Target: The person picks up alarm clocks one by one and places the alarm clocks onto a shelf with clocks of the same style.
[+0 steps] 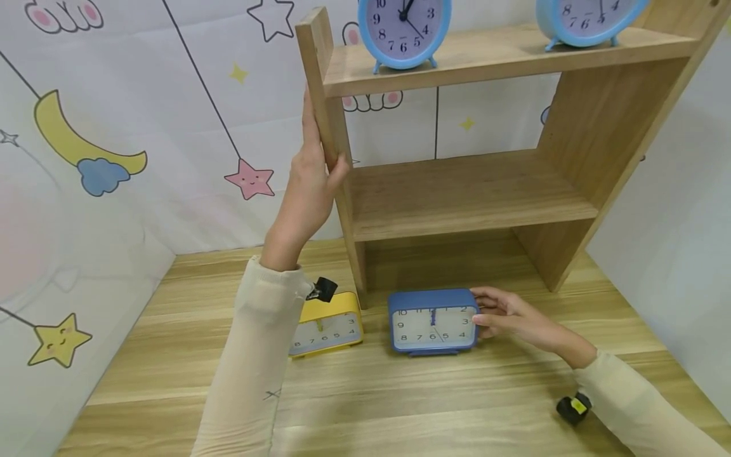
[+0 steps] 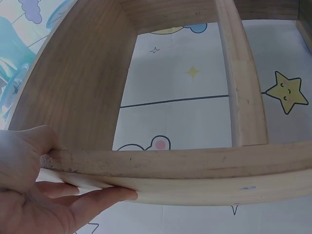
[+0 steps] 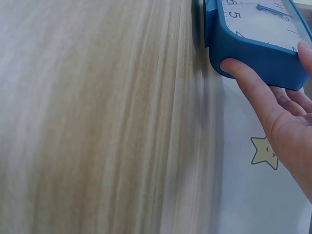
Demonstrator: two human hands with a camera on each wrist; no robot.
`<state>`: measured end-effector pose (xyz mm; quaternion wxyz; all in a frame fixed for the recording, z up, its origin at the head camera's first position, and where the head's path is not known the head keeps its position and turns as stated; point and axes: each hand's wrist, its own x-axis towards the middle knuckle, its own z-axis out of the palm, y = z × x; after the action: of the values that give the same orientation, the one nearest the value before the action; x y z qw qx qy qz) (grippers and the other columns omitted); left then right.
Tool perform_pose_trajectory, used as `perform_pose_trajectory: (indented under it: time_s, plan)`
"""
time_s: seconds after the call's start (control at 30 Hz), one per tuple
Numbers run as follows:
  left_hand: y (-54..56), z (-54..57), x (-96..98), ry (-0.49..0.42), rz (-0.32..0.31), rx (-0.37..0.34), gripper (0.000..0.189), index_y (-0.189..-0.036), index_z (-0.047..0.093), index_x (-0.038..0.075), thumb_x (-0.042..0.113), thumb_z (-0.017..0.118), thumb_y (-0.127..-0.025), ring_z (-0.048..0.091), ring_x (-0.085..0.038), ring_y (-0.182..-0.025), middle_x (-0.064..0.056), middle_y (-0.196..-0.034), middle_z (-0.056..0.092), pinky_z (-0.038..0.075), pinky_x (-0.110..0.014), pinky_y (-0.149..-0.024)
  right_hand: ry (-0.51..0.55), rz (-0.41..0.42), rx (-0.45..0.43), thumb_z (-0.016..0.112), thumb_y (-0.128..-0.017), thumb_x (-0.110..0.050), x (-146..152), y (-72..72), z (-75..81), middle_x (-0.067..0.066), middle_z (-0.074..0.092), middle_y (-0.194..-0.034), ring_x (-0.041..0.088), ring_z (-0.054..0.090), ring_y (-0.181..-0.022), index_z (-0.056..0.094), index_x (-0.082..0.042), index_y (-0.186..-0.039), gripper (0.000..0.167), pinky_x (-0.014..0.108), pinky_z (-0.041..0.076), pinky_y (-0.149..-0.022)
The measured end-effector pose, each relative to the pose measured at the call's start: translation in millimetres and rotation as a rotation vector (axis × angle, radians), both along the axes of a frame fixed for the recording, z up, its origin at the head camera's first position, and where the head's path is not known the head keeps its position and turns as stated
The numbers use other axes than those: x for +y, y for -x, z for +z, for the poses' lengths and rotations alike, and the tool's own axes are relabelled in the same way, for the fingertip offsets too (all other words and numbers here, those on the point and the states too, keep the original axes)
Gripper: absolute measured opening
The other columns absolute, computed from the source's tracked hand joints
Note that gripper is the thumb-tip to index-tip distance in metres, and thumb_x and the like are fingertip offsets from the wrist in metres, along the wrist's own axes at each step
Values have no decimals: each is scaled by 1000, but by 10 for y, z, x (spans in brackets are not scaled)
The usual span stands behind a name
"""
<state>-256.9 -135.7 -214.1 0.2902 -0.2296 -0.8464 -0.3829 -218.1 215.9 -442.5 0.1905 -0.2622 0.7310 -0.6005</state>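
My left hand (image 1: pixel 311 174) grips the left side panel of a wooden shelf (image 1: pixel 474 190), thumb at its front edge and fingers along the outer face. The left wrist view shows the thumb over the panel's edge and the fingers (image 2: pixel 105 197) beneath. A blue rectangular alarm clock (image 1: pixel 433 322) stands upright on the table before the shelf. At its right end my right hand (image 1: pixel 514 317) holds it, thumb by the front edge and other fingers toward the back. The right wrist view shows a fingertip on the blue casing (image 3: pixel 258 63).
A yellow rectangular clock (image 1: pixel 328 327) stands left of the blue one, partly behind my left sleeve. Two light-blue clocks, one round (image 1: pixel 404 28) and one beside it (image 1: pixel 591 19), stand on the upper shelf board. Walls with printed stars surround the wood-grain table (image 1: pixel 365 406).
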Motion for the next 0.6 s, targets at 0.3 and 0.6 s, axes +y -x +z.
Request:
perform_pose_trajectory:
  time_s: [0.3,0.6]
  plan:
    - [1,5,-2,5,0,9,89,-160,-10,20,-1,50,-97,54,-24,-121,-13,-153,37,47,-31,-96,-7,0,-6,57,-100,-7,-6,-20,56,48,31,-140,26,64,-106,17,21,-147,68,44,57,-80]
    - [7,1,-5,7,-7,11,88,-160,-10,19,-1,50,-97,53,-24,-122,-11,-156,33,48,-32,-96,-10,6,-9,57,-100,-6,11,-40,86,47,32,-140,24,64,-107,18,22,-147,67,43,57,-80]
